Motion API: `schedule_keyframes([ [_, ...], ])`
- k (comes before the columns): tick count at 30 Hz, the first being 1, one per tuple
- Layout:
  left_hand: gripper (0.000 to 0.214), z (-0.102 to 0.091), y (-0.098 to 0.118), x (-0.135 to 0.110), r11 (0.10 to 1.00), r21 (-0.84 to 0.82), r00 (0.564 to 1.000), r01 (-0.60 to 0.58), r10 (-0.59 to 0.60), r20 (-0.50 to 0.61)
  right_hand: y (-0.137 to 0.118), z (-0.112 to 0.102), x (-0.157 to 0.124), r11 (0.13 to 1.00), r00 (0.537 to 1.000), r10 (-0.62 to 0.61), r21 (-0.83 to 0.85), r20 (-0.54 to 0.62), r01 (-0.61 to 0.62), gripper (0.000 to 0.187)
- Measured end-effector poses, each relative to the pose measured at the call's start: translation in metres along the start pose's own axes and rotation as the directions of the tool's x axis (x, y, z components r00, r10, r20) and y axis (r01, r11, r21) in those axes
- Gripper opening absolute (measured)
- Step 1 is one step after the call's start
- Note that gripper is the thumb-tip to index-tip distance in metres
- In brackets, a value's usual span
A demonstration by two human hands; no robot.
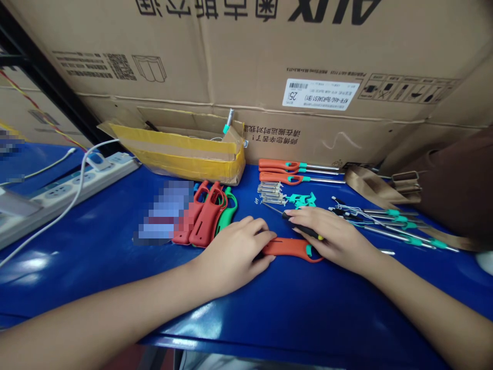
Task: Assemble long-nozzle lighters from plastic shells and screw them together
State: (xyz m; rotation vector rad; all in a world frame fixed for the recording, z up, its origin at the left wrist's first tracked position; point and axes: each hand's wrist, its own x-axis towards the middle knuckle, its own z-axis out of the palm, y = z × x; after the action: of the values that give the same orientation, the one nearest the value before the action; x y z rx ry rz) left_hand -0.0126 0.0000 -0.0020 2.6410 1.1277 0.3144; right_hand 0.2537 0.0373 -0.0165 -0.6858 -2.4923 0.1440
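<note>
The orange lighter handle [289, 247] lies on the blue tabletop [292, 308], between the hands. Left hand [239, 247]: fingers curled, gripping the handle's 9 o'clock end. Right hand [335, 237]: fingers closed around a black-handled screwdriver [308, 230], tip toward 10 o'clock. From the handle: transparent fuel tanks [271, 191] at 11 o'clock, teal plastic parts [304, 199] at 12, red lighter handles [206, 221] at 9, metal lighter tubes [393, 235] at 3.

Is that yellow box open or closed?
Open: the yellow-taped box shows its inside, and a metal tube pokes up from it.
</note>
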Motion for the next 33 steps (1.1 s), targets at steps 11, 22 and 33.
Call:
schedule_keyframes([
  [11, 0.043, 0.001, -0.002, 0.001, 0.999, -0.053, 1.0, 0.001, -0.002, -0.023, -0.026, -0.015, 0.006, 0.885, 0.779, 0.453, 0.322, -0.434, -0.335, 0.015],
  [22, 0.019, -0.007, 0.003, 0.003, 0.888, -0.455, 0.946, 0.068, -0.202, -0.252, -0.031, -0.021, 0.014, 0.437, 0.605, 0.754, 0.883, -0.256, -0.17, 0.013],
  [33, 0.023, -0.007, 0.001, 0.01, 0.621, -0.772, 0.937, 0.134, -0.334, -0.105, -0.035, -0.022, 0.013, 0.417, 0.623, 0.74, 0.9, -0.255, -0.126, 0.009],
])
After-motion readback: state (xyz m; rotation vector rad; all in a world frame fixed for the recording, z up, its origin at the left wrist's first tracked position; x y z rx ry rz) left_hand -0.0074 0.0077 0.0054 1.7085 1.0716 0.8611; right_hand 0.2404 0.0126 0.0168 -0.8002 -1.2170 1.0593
